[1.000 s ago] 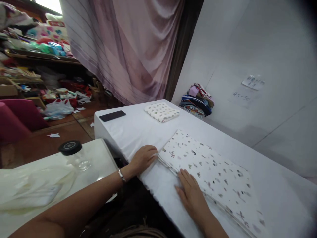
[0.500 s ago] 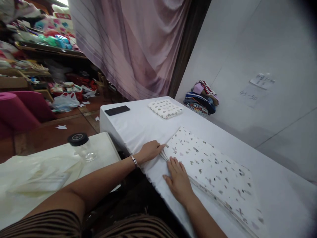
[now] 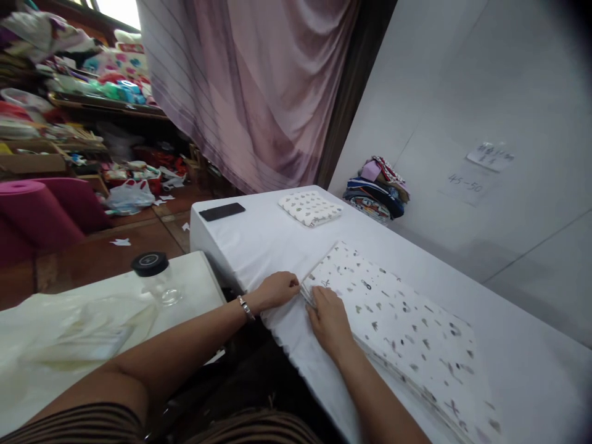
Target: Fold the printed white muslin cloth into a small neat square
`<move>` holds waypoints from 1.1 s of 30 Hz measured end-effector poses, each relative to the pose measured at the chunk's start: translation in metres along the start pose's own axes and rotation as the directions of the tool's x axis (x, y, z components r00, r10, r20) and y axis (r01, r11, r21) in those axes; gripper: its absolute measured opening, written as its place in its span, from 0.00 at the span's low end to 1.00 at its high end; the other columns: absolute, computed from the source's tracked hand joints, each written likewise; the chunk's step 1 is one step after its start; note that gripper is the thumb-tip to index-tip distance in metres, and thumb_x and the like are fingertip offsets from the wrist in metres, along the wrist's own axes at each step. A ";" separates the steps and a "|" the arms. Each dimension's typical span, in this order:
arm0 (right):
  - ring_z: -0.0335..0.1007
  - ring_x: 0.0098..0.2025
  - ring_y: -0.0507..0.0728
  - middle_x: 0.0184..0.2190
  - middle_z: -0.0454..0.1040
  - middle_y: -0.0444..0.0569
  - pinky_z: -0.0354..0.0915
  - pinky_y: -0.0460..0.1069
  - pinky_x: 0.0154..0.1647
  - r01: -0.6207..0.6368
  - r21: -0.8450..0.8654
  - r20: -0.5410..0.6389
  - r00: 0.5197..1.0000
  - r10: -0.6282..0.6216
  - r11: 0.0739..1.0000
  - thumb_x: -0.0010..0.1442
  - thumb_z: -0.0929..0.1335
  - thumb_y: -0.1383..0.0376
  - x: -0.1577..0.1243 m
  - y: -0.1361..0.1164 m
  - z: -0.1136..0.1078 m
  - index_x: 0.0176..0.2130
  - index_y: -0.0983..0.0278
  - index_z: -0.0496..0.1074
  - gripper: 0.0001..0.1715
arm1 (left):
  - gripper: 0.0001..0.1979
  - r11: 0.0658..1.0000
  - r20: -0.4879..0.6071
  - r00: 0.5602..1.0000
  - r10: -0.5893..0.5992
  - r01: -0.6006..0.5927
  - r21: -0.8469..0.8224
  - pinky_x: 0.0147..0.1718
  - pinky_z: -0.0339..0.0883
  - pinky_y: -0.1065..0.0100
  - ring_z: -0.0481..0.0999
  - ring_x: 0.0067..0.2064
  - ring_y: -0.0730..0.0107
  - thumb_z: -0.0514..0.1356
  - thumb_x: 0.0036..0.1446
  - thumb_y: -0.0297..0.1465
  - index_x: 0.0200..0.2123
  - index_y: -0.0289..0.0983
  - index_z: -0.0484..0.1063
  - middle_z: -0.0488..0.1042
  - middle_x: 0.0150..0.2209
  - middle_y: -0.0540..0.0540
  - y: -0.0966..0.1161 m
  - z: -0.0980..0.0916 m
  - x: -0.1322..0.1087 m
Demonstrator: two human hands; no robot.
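A large folded white cloth with small printed figures point(image 3: 407, 327) lies in layers along the white-covered table point(image 3: 259, 240). My left hand point(image 3: 276, 290), a bracelet at its wrist, has its fingers curled together beside the cloth's near left corner; whether anything is between them is too small to tell. On the cloth's front edge, close to that corner, my right hand point(image 3: 329, 317) bends its fingers over the layers, thumb at the side. Farther back lies a smaller folded printed cloth point(image 3: 311, 208).
A black phone point(image 3: 222, 212) rests at the table's far left corner. On the lower left table point(image 3: 194, 277) stand a black-lidded clear jar point(image 3: 152, 265) and plastic packaging point(image 3: 87, 339). Stacked fabrics point(image 3: 377, 188) sit by the wall. Pink rolls point(image 3: 41, 213) stand far left.
My left hand has drawn slightly back from the cloth corner and curled its fingers. My right hand has moved up toward the corner, its spread fingers now bent over the edge.
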State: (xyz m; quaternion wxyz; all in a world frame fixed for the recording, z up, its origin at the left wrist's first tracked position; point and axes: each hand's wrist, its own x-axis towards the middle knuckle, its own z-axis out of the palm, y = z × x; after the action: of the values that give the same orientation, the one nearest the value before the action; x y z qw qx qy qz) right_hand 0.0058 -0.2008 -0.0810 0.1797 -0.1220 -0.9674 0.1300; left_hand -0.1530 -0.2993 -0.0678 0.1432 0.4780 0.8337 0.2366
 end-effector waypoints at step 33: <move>0.65 0.35 0.53 0.30 0.70 0.44 0.57 0.46 0.36 -0.198 0.316 -0.050 0.973 0.225 0.928 0.60 0.61 0.64 0.023 0.017 0.009 0.34 0.62 0.72 0.11 | 0.10 0.995 -0.026 0.998 -0.065 0.066 0.072 0.31 0.60 0.69 0.74 0.36 0.64 0.55 0.53 0.36 0.31 0.37 0.72 0.75 0.34 0.45 0.007 0.000 -0.001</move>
State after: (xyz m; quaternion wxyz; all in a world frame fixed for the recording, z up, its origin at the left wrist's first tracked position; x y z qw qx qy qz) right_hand -0.0151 -0.1805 -0.0872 0.2224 -0.2015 -0.9078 0.2931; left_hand -0.1474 -0.2969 -0.0642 0.1237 0.4525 0.8586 0.2068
